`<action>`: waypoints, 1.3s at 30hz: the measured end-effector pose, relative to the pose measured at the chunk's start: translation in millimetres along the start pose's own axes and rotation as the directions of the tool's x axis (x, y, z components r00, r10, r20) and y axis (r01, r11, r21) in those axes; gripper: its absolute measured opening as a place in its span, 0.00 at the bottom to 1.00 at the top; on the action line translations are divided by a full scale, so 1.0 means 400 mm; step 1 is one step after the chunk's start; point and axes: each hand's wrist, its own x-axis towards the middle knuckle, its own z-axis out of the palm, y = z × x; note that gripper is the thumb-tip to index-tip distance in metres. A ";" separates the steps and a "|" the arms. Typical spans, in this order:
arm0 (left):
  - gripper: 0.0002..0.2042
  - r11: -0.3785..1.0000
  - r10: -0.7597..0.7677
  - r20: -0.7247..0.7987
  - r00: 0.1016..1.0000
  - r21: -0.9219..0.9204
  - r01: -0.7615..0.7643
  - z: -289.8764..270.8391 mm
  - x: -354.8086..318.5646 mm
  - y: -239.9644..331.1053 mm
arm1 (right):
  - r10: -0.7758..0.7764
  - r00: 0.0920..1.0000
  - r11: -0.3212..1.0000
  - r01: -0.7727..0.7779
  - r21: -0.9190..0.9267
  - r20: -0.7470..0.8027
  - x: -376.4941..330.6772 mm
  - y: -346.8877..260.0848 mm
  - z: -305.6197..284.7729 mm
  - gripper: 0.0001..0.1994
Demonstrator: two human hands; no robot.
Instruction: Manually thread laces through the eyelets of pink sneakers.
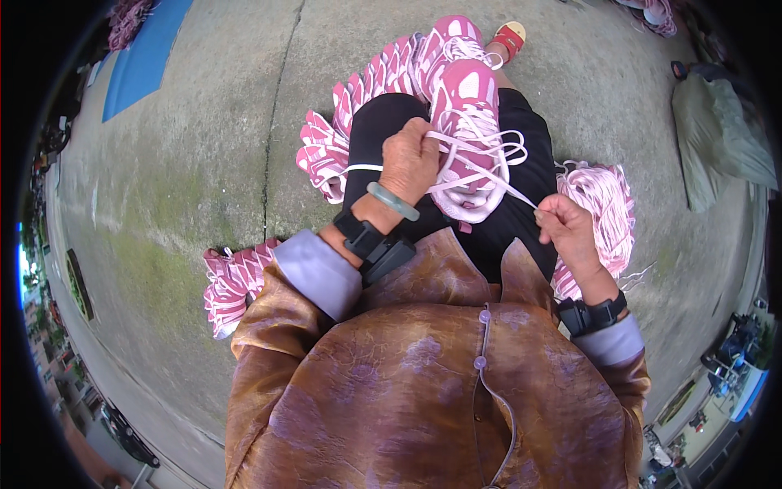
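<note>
A pink and white sneaker [464, 90] rests across my black-trousered lap, toe pointing away from me. Its pale shoelace [515, 145] runs through the eyelets and makes loose loops over the tongue. At the shoe's left edge, my left hand [411, 161] pinches the lace, and a white strand trails leftward from beneath it. My right hand [566, 226], just right of the shoe's heel, holds a lace end between thumb and fingers, the strand stretched taut back to the shoe. The fingertips of the left hand are partly hidden.
Beyond my left knee curves a row of similar sneakers [383, 72]; more shoes [232, 285] lie at lower left. On my right sits a heap of pink-white laces [601, 208]. A grey-green sack [717, 134] and a blue sheet [147, 61] lie on the concrete. A foot wears a red sandal [510, 37].
</note>
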 end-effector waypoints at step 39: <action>0.07 0.757 -0.560 -0.341 0.755 0.158 0.634 -0.312 -0.133 -0.488 | -0.012 1.000 1.000 0.012 -0.020 0.009 0.116 0.025 0.102 0.11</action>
